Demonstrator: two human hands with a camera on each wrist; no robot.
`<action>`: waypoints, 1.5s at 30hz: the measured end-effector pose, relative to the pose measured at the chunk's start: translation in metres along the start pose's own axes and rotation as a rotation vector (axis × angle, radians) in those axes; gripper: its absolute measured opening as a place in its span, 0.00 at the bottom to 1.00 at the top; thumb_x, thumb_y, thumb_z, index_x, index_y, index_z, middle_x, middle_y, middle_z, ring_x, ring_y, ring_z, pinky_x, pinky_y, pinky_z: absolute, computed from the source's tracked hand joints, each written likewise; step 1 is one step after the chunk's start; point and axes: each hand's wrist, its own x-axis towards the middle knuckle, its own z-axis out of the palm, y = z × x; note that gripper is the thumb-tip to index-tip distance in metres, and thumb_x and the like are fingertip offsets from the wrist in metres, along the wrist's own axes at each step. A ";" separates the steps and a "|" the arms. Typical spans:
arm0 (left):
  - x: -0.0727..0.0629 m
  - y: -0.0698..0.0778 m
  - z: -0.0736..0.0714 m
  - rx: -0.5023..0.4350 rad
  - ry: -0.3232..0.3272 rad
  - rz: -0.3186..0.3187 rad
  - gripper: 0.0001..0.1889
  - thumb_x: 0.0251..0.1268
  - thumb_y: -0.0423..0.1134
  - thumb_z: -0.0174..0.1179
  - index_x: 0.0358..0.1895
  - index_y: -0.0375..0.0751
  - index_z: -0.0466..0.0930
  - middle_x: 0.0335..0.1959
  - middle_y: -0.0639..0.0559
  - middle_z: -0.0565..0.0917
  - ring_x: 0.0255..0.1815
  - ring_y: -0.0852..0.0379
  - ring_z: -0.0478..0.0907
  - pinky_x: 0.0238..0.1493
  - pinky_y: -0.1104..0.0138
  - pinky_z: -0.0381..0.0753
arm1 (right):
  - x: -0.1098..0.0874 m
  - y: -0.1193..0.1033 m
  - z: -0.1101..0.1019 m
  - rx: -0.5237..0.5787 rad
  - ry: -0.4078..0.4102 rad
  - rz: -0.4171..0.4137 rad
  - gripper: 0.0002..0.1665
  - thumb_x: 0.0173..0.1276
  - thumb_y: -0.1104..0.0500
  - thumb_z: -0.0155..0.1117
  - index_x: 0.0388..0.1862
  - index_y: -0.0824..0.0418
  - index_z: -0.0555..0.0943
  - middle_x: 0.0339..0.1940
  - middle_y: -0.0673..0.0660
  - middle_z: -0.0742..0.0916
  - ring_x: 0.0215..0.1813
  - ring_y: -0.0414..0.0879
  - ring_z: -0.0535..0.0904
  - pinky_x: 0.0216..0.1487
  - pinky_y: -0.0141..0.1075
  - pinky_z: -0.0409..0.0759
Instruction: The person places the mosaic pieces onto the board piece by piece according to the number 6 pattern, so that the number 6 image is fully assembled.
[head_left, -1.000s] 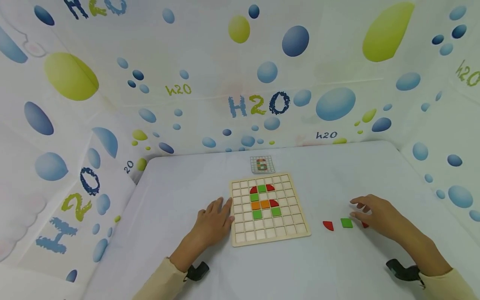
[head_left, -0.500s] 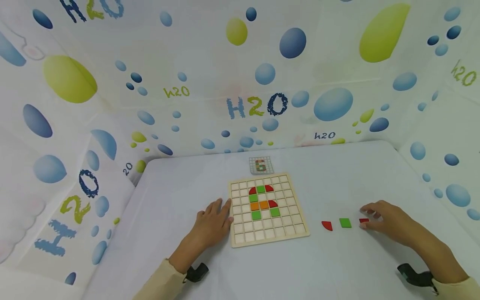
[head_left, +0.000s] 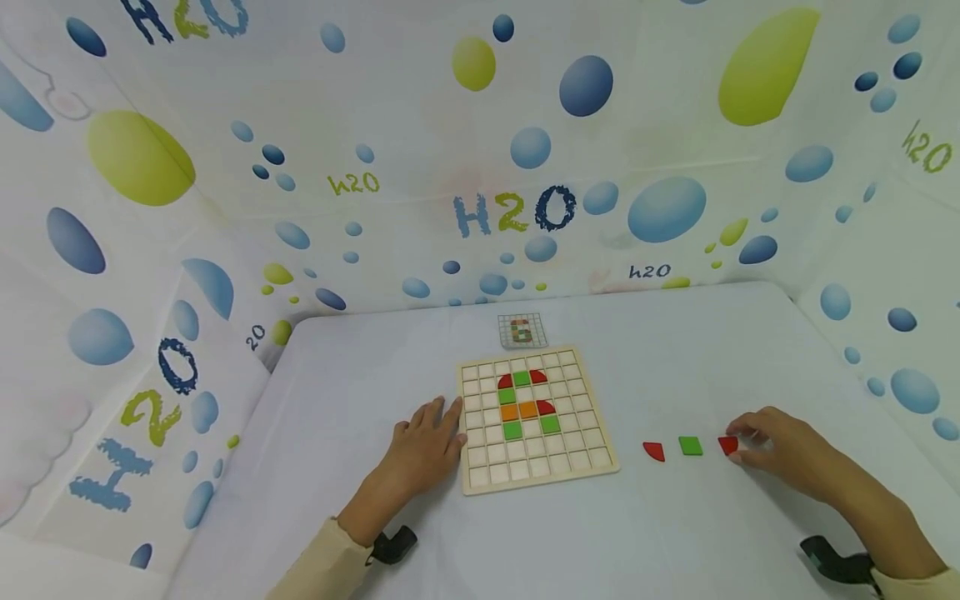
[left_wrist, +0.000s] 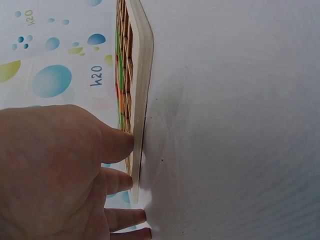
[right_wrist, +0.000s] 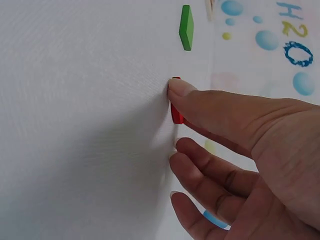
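Note:
My left hand [head_left: 427,446] rests at the left edge of a wooden grid board [head_left: 480,475], its thumb and a finger touching the rim; the fingers are fairly straight. Set in the grid are several green, red and orange tiles. Off to the right, my right hand [head_left: 787,450] pinches a red tile [head_left: 727,446] lying on the table, thumb and index finger at its edges. The right wrist view shows the thumb over that red tile [right_wrist: 177,116], partly hiding it. Beside it lie a green square tile [head_left: 691,446] and a red quarter-circle tile [head_left: 654,451].
Behind the board lies a small pattern card [head_left: 522,331] with a gridded figure in coloured squares. The white-covered table [head_left: 360,367] meets a printed cloth backdrop [head_left: 420,100] at the back and sides. A dark strap device [head_left: 393,546] sits at the left wrist.
The right hand has moved right and slightly down, from above the tiles to the rightmost red tile, with thumb and index finger now at it. The left hand has stayed at the board.

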 end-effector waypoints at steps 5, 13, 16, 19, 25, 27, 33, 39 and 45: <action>0.000 -0.001 0.001 -0.003 0.007 0.006 0.31 0.85 0.49 0.50 0.83 0.42 0.62 0.80 0.34 0.64 0.79 0.35 0.64 0.65 0.35 0.70 | 0.000 0.001 0.003 0.005 0.008 -0.009 0.17 0.65 0.60 0.77 0.51 0.61 0.86 0.44 0.55 0.85 0.47 0.52 0.82 0.46 0.41 0.87; 0.000 -0.001 0.001 -0.003 0.008 0.007 0.31 0.85 0.49 0.51 0.83 0.42 0.62 0.80 0.34 0.64 0.80 0.35 0.64 0.66 0.35 0.70 | 0.000 0.002 0.005 0.007 0.027 -0.023 0.15 0.66 0.60 0.77 0.50 0.60 0.86 0.44 0.53 0.85 0.47 0.50 0.82 0.43 0.29 0.82; 0.000 -0.001 0.001 -0.001 0.010 0.007 0.31 0.85 0.50 0.51 0.83 0.42 0.62 0.80 0.34 0.64 0.80 0.35 0.64 0.66 0.35 0.70 | 0.000 0.002 0.006 0.005 0.038 -0.033 0.13 0.66 0.60 0.78 0.48 0.59 0.86 0.43 0.52 0.85 0.47 0.49 0.81 0.43 0.28 0.82; -0.001 -0.001 0.001 0.005 0.010 0.011 0.31 0.85 0.51 0.50 0.83 0.42 0.62 0.80 0.34 0.64 0.80 0.35 0.64 0.66 0.36 0.70 | 0.000 0.002 0.006 0.001 0.049 -0.043 0.13 0.65 0.59 0.78 0.46 0.59 0.85 0.42 0.51 0.84 0.46 0.48 0.81 0.43 0.30 0.82; -0.001 -0.002 0.002 0.009 0.022 0.019 0.31 0.86 0.51 0.50 0.83 0.42 0.62 0.80 0.33 0.65 0.79 0.34 0.64 0.65 0.36 0.71 | 0.000 0.002 0.008 -0.022 0.075 -0.063 0.14 0.64 0.59 0.80 0.45 0.59 0.85 0.41 0.50 0.84 0.44 0.46 0.81 0.44 0.31 0.83; -0.001 -0.002 0.002 0.013 0.027 0.020 0.31 0.85 0.51 0.50 0.83 0.41 0.63 0.80 0.33 0.65 0.79 0.34 0.65 0.64 0.36 0.71 | -0.001 0.002 0.009 -0.025 0.079 -0.065 0.14 0.64 0.59 0.80 0.45 0.60 0.85 0.41 0.49 0.84 0.43 0.46 0.81 0.44 0.30 0.83; 0.000 -0.003 0.003 0.011 0.028 0.021 0.31 0.85 0.51 0.51 0.82 0.41 0.63 0.80 0.33 0.65 0.79 0.34 0.65 0.64 0.36 0.71 | 0.001 0.002 0.009 -0.025 0.078 -0.061 0.15 0.64 0.59 0.80 0.45 0.61 0.84 0.41 0.50 0.85 0.45 0.48 0.82 0.45 0.32 0.84; 0.001 -0.004 0.004 0.009 0.026 0.023 0.31 0.84 0.50 0.51 0.83 0.41 0.63 0.80 0.32 0.65 0.79 0.33 0.65 0.64 0.35 0.71 | 0.004 -0.003 0.009 -0.001 0.055 -0.055 0.16 0.65 0.56 0.79 0.47 0.60 0.85 0.40 0.48 0.86 0.46 0.47 0.82 0.45 0.30 0.84; 0.000 -0.004 0.003 0.006 0.020 0.018 0.31 0.85 0.51 0.50 0.83 0.41 0.62 0.80 0.32 0.64 0.79 0.34 0.65 0.64 0.35 0.71 | 0.010 -0.013 0.006 0.017 0.053 -0.091 0.15 0.65 0.57 0.79 0.48 0.59 0.85 0.39 0.46 0.86 0.44 0.45 0.81 0.44 0.25 0.81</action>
